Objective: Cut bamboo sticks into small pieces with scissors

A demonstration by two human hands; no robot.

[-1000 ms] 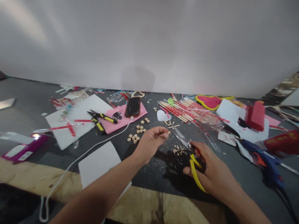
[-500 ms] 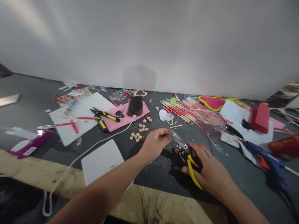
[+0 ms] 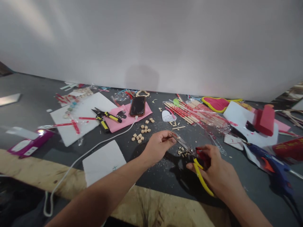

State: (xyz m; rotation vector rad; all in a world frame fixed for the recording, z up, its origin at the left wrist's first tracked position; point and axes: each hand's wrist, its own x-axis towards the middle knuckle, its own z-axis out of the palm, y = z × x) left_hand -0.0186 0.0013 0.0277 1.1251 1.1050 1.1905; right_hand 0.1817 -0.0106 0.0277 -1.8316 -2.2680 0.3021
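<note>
My right hand [image 3: 216, 171] grips yellow-and-red handled scissors [image 3: 197, 162], whose metal blades point up-left toward my left hand [image 3: 158, 145]. My left hand pinches a small piece of wooden stick at the blade tips; the piece itself is too small to see clearly. A little heap of cut wooden bits [image 3: 182, 152] lies on the dark table [image 3: 30, 94] just under the blades. More small wooden cubes [image 3: 141, 132] are scattered to the left of my left hand.
A bundle of wooden sticks in plastic wrap [image 3: 194, 114], a phone [image 3: 138, 106] on pink foam, yellow-handled snips [image 3: 104, 118], white sheets [image 3: 103, 162], a white cable [image 3: 78, 162], a blue glue gun [image 3: 272, 162] and a red block [image 3: 264, 119] crowd the table. A white wall rises behind.
My left hand brought its small piece to the scissor blades. The right hand raised the scissors slightly and spread the handles wider.
</note>
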